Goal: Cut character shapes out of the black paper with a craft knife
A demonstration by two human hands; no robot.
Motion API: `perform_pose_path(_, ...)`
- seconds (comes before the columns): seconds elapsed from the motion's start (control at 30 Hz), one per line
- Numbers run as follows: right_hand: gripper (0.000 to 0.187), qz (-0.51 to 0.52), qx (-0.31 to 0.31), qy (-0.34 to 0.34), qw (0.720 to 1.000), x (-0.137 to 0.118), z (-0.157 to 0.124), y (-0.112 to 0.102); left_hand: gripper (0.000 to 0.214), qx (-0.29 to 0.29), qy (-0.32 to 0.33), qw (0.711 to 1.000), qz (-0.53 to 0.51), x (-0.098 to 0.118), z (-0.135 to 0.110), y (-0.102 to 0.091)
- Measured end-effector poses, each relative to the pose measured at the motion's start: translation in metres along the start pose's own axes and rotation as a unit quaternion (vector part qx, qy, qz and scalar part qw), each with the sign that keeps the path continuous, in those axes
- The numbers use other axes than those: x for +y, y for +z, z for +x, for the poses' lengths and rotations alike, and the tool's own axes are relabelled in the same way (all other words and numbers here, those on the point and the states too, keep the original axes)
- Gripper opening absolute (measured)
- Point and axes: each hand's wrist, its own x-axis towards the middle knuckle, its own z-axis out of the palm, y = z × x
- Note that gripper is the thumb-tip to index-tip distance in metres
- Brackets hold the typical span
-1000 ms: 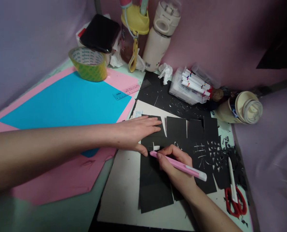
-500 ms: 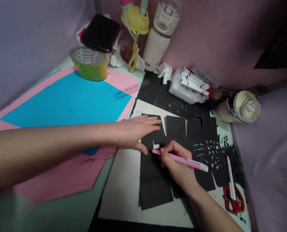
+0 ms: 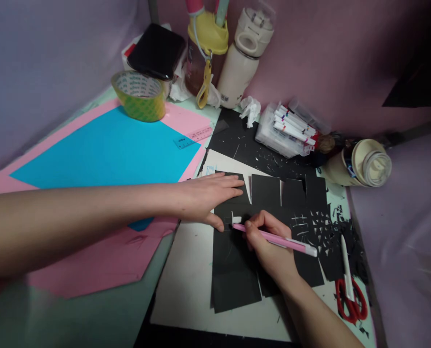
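Note:
My left hand (image 3: 210, 195) lies flat with fingers spread on the left part of a black cut paper (image 3: 237, 290), pressing it on a white board (image 3: 179, 275). In my right hand (image 3: 269, 241) is a slim pink craft knife (image 3: 276, 238), shaped like a pen and held in a writing grip. Its tip touches the paper by a small white cut-out, just right of my left thumb; the blade is too small to make out. Slits divide the paper's top and bottom edges into flaps, and rows of small cuts run along its right side.
Red-handled scissors (image 3: 351, 302) lie at the right under a white pen-like tool (image 3: 346, 266), near black scraps. Behind stand a marker box (image 3: 284, 137), cups (image 3: 364, 162), a white bottle (image 3: 239, 72) and a tape roll (image 3: 142, 104). Blue paper (image 3: 110, 154) lies on pink at left.
The whole view has shifted slightly, so most things appear a little farther right. Both hands stay at the same spots on the black paper, the knife tip still by the cut-out.

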Motion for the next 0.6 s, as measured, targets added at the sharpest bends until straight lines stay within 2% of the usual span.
perform_pose_path(0.4, 0.030, 0.015, 0.002, 0.004, 1.000, 0.009, -0.002, -0.001, 0.086, 0.005, 0.009, 1.000, -0.001, -0.002, 0.000, 0.002)
perform_pose_path(0.6, 0.032, 0.055, 0.013, 0.003, 0.998, 0.014, -0.003, -0.002, 0.088, -0.003, 0.009, 1.000, 0.018, 0.000, 0.000, 0.000)
